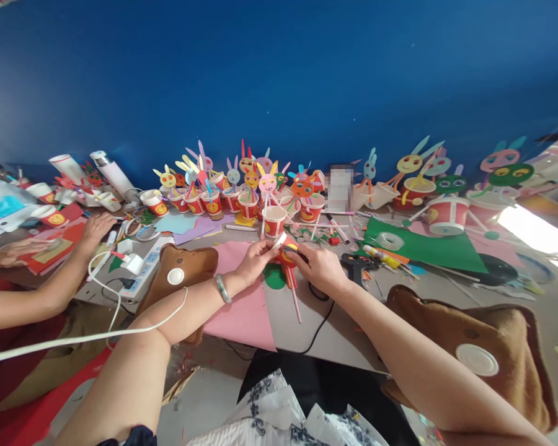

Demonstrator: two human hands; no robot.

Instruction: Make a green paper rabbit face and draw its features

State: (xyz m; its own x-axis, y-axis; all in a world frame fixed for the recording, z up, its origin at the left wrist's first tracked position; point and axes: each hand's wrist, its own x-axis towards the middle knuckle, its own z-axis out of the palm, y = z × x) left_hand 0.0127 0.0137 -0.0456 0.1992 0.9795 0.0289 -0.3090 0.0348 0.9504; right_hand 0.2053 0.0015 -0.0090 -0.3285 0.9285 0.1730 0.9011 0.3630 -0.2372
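Over the middle of the table, my left hand (253, 263) is closed on the rim of a small red-and-white paper cup (288, 253), which is tipped on its side. Thin pink and red paper strips (294, 296) hang below the cup. My right hand (324, 270) is closed at the cup's other side, around a dark slim tool (296, 251) whose kind I cannot make out. Beneath the cup lies a green paper disc (275, 277), beside a pink paper sheet (242, 297). Just beyond stands another cup (274, 222) with a pink rabbit figure.
Cup figures line the blue wall (279, 74). A black glue gun (358, 267) lies right of my hand, near green paper (418, 248) and a tape roll (390, 240). Left are a power strip (149, 266), brown cushion (179, 269) and another person's hands (97, 229).
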